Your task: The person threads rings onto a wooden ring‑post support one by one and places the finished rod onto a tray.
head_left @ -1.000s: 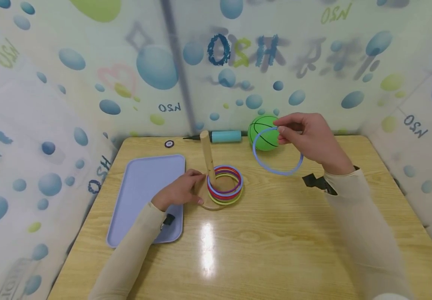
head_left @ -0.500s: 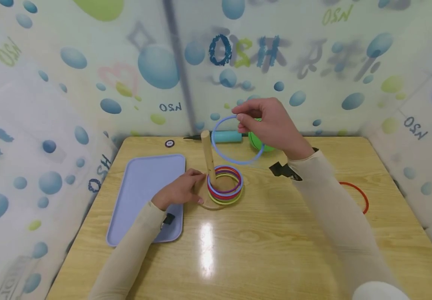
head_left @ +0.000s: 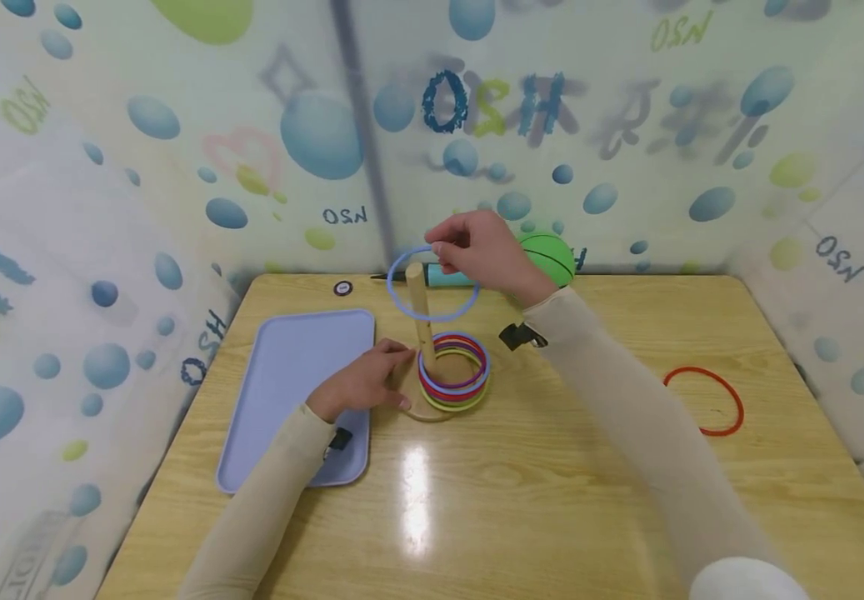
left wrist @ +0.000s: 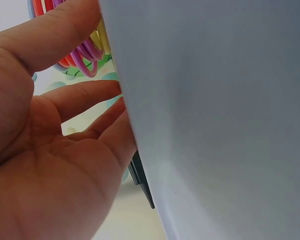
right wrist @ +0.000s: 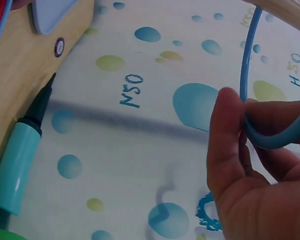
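A thin light-blue plastic ring (head_left: 433, 319) is pinched by its rim between the thumb and fingers of my right hand (head_left: 487, 254). The ring hangs in the air and overlaps the top of an upright wooden peg (head_left: 419, 292) in the head view. Several coloured rings (head_left: 456, 398), red, purple, blue and yellow, are stacked around the peg on its round wooden base (head_left: 408, 385). My left hand (head_left: 355, 385) touches the base's left edge, thumb and fingers spread and fairly straight. In the left wrist view a pale surface (left wrist: 215, 120) hides the fingertips.
A light-purple tray (head_left: 304, 358) lies left of the base, under my left forearm. Behind the peg is a turquoise hand pump (head_left: 442, 275), beside a green ball (head_left: 549, 257). A small dark disc (head_left: 342, 288) lies behind the tray. One red ring (head_left: 739, 408) lies at right.
My right hand has carried the light-blue ring leftward from near the green ball to the peg top. The red ring at right has come out from behind the arm. The left hand keeps its place.
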A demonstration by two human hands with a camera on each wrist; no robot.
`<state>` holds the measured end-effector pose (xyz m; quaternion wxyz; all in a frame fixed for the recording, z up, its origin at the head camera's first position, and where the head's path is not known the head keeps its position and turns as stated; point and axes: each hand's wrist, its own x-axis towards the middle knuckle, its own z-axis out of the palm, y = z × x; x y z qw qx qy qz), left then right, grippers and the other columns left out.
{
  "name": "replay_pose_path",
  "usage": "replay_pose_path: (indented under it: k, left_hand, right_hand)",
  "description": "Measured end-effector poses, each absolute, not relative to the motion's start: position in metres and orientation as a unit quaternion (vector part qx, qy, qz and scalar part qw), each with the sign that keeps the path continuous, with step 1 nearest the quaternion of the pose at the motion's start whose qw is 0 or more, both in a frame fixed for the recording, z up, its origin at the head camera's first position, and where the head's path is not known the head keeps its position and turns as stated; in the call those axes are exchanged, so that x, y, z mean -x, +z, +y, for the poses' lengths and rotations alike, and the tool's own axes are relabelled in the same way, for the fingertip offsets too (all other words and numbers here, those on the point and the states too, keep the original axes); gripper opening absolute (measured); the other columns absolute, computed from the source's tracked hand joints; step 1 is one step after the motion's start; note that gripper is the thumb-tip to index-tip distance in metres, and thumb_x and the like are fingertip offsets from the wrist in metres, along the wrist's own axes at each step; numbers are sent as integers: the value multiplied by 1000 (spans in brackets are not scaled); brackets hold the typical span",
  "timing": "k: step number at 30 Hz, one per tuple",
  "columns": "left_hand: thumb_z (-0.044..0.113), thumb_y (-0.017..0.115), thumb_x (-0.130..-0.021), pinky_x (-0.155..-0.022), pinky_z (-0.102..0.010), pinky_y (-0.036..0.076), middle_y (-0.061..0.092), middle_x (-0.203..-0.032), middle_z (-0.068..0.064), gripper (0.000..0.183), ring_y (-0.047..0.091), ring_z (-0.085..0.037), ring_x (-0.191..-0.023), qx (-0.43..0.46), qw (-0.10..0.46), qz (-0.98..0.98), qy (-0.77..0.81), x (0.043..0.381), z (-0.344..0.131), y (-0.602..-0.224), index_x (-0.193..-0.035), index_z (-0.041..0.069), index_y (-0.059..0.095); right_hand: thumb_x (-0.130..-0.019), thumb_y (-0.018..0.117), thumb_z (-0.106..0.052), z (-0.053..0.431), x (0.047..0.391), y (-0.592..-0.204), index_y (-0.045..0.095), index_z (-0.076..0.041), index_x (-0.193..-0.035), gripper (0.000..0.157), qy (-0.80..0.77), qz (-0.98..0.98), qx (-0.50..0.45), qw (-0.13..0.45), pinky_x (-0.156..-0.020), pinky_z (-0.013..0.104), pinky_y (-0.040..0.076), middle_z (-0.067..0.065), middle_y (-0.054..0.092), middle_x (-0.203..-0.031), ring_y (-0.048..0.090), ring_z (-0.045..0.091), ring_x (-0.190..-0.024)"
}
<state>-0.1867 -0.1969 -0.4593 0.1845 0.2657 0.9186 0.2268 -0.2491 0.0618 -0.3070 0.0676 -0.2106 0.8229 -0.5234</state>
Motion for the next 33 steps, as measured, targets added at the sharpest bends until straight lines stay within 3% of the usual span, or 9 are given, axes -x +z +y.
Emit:
replay_pose_path:
  k: [8,27,33]
  left_hand:
    - [32,88,-89,-122,-53,39,43,-159,-25,95,45,-40,-147,-265,187,921,215,189,-197,-460,-161,-3,39]
    - [30,88,-88,-121,-53,41,45,-157,-27,92,48,-41,-144,-269,180,921,218,188,-196,-459,-159,-5,42]
    - [30,89,-87,-120,-53,42,44,-157,-28,95,48,-41,-143,-264,183,920,223,187,-195,-457,-160,-6,40]
  right_hand:
    - [-106,65,-18,65,257,-344,78,-10,-122,21,-486,849,196,66,-92,38,56,7,75,-123,68,21,-108]
    - [-104,69,-15,75,247,-413,77,-1,-121,24,-485,853,172,89,-95,41,58,14,77,-117,70,27,-108]
    - [-101,70,-10,79,243,-431,78,1,-118,22,-501,845,169,85,-92,37,57,16,78,-115,69,26,-105]
